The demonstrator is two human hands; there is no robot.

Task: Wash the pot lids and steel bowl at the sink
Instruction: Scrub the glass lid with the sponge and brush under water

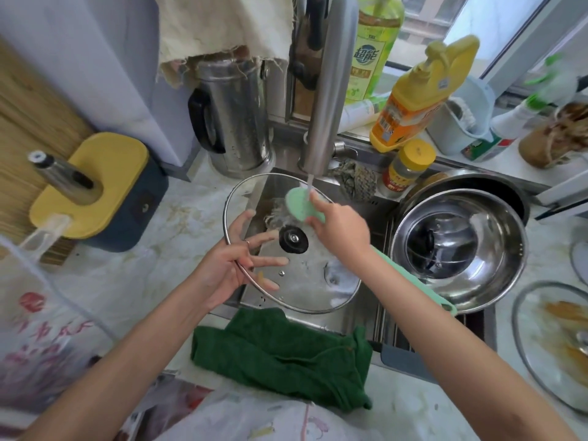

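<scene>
label: 超能 | on: green detergent bottle [375, 43] | other labels: too blurred

1. Pot lid [318, 291]: clear glass, wet and glossy, with a thin shiny metal rim.
2. Steel bowl [504, 275]: polished metal, mirror-glossy.
3. Scrub brush [297, 206]: pale green plastic, smooth.
4. Towel [280, 354]: dark green cloth, fuzzy, matt.
5. Faucet [331, 90]: brushed metal, satin.
6. Countertop [133, 281]: pale stone look, smooth.
</scene>
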